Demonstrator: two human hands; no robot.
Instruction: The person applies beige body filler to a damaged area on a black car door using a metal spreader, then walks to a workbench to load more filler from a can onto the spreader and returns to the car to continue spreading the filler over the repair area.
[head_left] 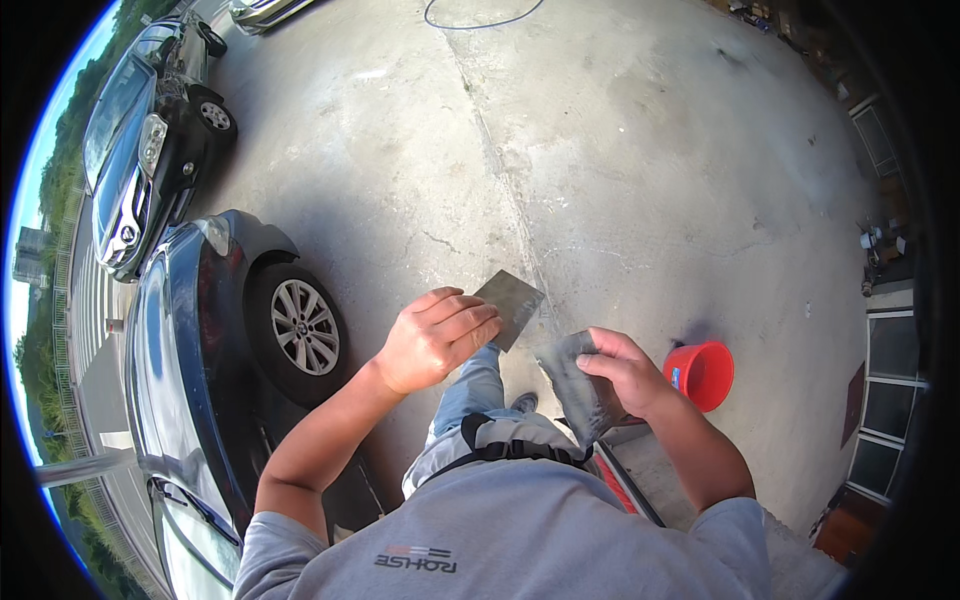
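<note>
Left hand fingers curled tight, pinching a grey scraper blade at its near edge. Right hand thumb and fingers pinch a second smeared grey plate, just right of it. Both look thin, stiff, light; likely slippery, so grip by the edges. Red bucket on the concrete floor, right.

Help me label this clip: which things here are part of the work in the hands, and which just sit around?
In hand:
left hand holding a grey sheet
right hand holding a darker grey sheet

Lying about:
red bucket
dark blue car
second car
cable on the concrete
</note>
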